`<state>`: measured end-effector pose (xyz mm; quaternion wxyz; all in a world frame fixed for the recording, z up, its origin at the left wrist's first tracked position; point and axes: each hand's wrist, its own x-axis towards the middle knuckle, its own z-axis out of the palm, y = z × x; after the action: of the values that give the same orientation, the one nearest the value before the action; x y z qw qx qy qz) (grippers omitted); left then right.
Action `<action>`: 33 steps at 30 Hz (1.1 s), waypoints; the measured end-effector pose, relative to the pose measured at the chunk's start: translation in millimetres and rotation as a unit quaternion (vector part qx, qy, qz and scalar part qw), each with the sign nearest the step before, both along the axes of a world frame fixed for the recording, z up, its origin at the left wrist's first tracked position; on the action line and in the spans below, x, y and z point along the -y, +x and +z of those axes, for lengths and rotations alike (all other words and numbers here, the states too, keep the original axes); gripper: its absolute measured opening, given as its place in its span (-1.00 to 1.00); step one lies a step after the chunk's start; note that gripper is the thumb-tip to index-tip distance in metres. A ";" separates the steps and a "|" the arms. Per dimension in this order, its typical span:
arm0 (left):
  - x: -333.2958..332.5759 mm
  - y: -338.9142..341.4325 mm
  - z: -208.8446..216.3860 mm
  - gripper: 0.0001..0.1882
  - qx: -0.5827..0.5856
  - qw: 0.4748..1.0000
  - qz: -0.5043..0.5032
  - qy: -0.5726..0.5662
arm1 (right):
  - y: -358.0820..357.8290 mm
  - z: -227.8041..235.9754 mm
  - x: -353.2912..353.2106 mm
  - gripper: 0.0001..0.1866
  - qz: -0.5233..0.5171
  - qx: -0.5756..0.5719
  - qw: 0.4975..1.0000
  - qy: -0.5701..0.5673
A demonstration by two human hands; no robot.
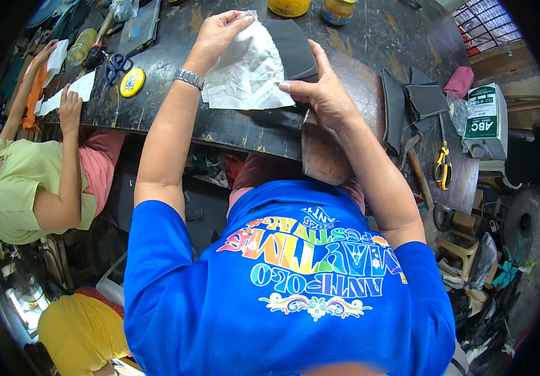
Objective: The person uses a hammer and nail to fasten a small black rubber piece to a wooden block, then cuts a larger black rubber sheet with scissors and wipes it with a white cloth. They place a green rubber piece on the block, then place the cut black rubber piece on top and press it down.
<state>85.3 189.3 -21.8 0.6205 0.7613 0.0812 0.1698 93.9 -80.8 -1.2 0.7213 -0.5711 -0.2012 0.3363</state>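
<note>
My left hand (220,41) pinches the upper edge of a wrinkled white piece of cloth (245,72). The cloth hangs down over the near edge of a dark worktable (157,81). At its right side is my right hand (326,97), thumb at the cloth's lower right edge and index finger stretched up, well apart from the thumb. Behind the cloth, and partly covered by it, lies a dark grey flat piece (292,47). Below my right hand, a rounded brown board or block (329,150) sticks out past the table edge.
To the left are blue-handled scissors (117,66) and a round yellow tin (132,82). Beyond them a co-worker's hand (70,113) rests on white cloth. On the right lie stacked dark pieces (423,97), a hammer (417,166) and yellow-handled scissors (443,168). Jars (337,11) stand at the far edge.
</note>
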 end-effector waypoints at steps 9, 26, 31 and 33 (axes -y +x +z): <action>-7.7 1.8 4.6 -0.76 0.020 0.995 -0.030 -0.093 | -7.1 -13.4 -13.1 0.16 -0.042 -0.023 0.999 -0.006; -28.5 47.4 -5.9 -0.63 -0.094 0.955 0.067 0.274 | -10.1 -9.8 -23.8 0.21 -0.110 -0.046 0.993 -0.018; -0.2 45.5 1.9 -0.66 -0.076 0.863 0.133 0.481 | -25.4 12.3 17.9 -0.07 -0.039 0.170 0.983 -0.063; 16.7 39.5 9.8 -0.65 0.049 0.796 0.218 0.562 | -32.7 20.2 58.8 -0.37 -0.066 0.306 0.943 -0.113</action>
<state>124.9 172.6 -12.1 0.0331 0.9290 0.1052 0.3534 61.3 -139.6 19.0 0.5766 -0.7361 -0.3345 0.1170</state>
